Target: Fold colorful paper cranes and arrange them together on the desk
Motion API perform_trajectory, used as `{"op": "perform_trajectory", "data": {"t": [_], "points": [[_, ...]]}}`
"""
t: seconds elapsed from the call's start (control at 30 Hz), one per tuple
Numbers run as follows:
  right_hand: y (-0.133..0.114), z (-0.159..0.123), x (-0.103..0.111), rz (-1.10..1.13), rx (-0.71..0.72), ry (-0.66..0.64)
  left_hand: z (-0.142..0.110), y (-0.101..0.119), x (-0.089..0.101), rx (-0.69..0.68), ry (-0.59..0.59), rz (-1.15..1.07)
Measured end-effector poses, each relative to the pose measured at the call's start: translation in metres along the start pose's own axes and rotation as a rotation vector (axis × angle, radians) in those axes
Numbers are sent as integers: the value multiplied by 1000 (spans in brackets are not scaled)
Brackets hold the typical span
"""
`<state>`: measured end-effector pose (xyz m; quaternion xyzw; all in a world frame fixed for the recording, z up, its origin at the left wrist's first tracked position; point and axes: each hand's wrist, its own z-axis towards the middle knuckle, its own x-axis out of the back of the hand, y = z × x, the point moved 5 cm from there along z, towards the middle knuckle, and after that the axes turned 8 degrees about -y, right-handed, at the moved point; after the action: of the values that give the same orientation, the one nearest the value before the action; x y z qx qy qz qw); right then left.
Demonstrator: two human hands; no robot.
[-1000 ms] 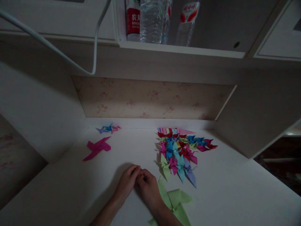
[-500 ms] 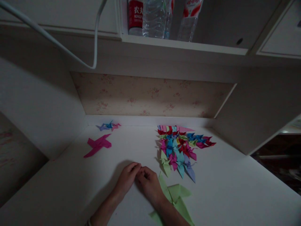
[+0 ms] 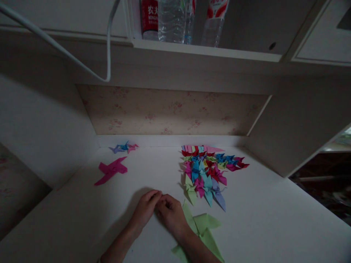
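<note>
My left hand (image 3: 144,209) and my right hand (image 3: 171,214) rest on the white desk (image 3: 260,226), fingertips pressed together in front of me. Both sets of fingers are curled closed; what they pinch, if anything, is hidden in the dim light. A light green folded paper (image 3: 203,228) lies under and beside my right wrist. Just beyond my right hand sits a pile of several small coloured paper cranes (image 3: 207,171).
A magenta folded paper (image 3: 112,170) lies at the left, with a few small cranes (image 3: 124,148) behind it by the back wall. Water bottles (image 3: 175,18) stand on a shelf above. A white cable (image 3: 108,44) hangs at upper left. Side panels wall in the desk.
The hands stay pressed together in about the same spot; the view has shifted slightly, nothing on the desk has moved.
</note>
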<state>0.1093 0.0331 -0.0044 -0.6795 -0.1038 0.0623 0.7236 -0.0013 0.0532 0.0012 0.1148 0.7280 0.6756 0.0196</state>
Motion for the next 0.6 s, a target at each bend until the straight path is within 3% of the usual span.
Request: {"op": "perform_trajectory", "data": {"t": [0.6], "points": [[1, -1, 1, -8, -24, -12, -1, -1, 1, 21, 9, 11]]}}
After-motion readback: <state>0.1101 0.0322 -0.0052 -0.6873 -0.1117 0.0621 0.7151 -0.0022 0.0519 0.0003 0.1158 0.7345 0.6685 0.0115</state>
